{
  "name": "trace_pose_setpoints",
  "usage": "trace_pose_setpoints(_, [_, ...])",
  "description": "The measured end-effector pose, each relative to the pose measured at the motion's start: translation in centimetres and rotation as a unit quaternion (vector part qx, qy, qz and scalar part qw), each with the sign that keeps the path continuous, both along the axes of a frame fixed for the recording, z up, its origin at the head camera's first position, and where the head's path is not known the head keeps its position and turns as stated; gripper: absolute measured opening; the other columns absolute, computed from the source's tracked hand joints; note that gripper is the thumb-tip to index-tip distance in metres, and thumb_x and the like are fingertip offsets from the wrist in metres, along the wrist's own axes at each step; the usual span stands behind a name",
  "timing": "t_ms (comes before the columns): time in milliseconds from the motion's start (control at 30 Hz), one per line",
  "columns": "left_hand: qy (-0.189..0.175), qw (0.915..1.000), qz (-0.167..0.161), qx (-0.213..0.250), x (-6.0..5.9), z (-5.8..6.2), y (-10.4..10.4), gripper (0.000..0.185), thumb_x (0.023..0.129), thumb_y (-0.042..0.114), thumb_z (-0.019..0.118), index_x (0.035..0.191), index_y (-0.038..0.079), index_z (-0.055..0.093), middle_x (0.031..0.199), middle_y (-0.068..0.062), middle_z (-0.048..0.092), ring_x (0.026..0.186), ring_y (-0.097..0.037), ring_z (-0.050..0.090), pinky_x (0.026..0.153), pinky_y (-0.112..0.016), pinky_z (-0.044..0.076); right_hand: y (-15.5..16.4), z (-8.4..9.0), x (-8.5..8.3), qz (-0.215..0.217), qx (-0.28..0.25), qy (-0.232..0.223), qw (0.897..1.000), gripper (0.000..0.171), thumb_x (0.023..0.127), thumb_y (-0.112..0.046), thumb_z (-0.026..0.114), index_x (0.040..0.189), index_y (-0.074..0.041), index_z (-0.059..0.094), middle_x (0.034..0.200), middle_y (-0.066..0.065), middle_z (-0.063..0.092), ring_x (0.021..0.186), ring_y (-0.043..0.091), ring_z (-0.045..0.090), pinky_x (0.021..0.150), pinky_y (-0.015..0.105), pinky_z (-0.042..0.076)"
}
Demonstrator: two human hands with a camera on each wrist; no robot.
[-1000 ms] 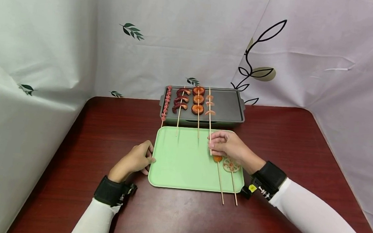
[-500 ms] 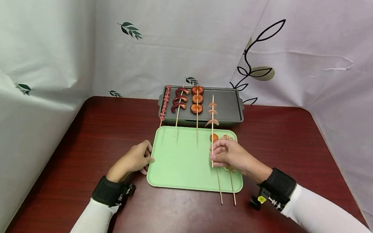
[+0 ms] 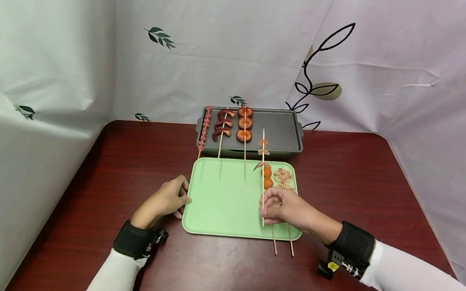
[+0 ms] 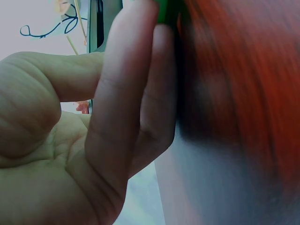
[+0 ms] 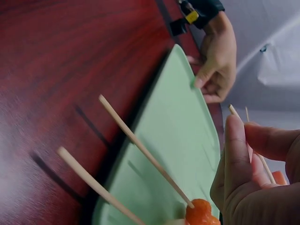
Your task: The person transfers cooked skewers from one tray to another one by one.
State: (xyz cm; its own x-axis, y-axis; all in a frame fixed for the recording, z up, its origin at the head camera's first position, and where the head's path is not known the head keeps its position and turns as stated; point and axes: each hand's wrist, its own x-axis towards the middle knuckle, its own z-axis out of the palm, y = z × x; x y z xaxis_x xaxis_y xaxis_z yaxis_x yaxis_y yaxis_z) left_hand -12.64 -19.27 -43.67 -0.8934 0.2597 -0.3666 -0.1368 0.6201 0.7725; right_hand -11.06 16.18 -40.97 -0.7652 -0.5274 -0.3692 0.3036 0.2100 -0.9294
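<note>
A white cloth backdrop printed with dark leaves point(image 3: 225, 35) stands behind a glossy red-brown wooden table point(image 3: 198, 270), on which a pale green rectangular tray with rounded corners point(image 3: 220, 199) lies lengthwise left to right, its far edge just beside a dark grey rectangular grill point(image 3: 279, 128). The right hand point(image 3: 285, 208) is nearly closed, thumb and fingertips pinching the near end of a thin wooden skewer with pale pink curved slices point(image 3: 263, 165); the left hand point(image 3: 169, 198) has its thumb on the tray's left rim, fingers curled against the outer edge. The held skewer's long axis runs away from the person, leaning slightly left, with its tip seen over the grill's front part; the tray's flat floor spreads leftward from it to the left rim. Just right of it, an orange-ball skewer point(image 3: 268, 183) and a lotus-slice skewer point(image 3: 282, 175) lie with sticks overhanging the near edge. Red-bead point(image 3: 204, 127), dark red tentacle point(image 3: 223, 123) and round brown-orange slice point(image 3: 244, 123) skewers line the grill's left half, sticks toward the person. The right wristband's yellow label point(image 3: 333, 266) is too small to read.
</note>
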Motion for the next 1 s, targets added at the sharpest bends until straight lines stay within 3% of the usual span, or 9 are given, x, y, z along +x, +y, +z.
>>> trace_pose_setpoints(433, [-0.006,1.0000,0.004,0.003,0.2,0.1,-0.1,0.020,0.099,-0.004,0.062,0.113,-0.002,0.047,0.091,-0.019,0.057,0.059,-0.025,0.065,0.053,-0.036,0.062,-0.2,-0.5,2.4,0.008,0.048,0.021,0.999,0.017,0.089,0.008,0.069,0.101,0.009,0.057,0.086,0.009,0.062,0.074,0.015,0.070,0.072,0.032,0.066])
trace_pose_setpoints(1000, [-0.002,1.0000,0.005,-0.001,0.1,0.0,0.1,0.019,0.099,-0.004,0.062,0.112,-0.002,0.047,0.089,-0.019,0.058,0.057,-0.024,0.066,0.052,-0.036,0.062,-0.3,-1.4,3.8,0.010,0.047,0.000,0.999,0.021,0.088,0.011,0.070,0.105,0.013,0.058,0.085,0.009,0.061,0.073,0.015,0.070,0.071,0.031,0.066])
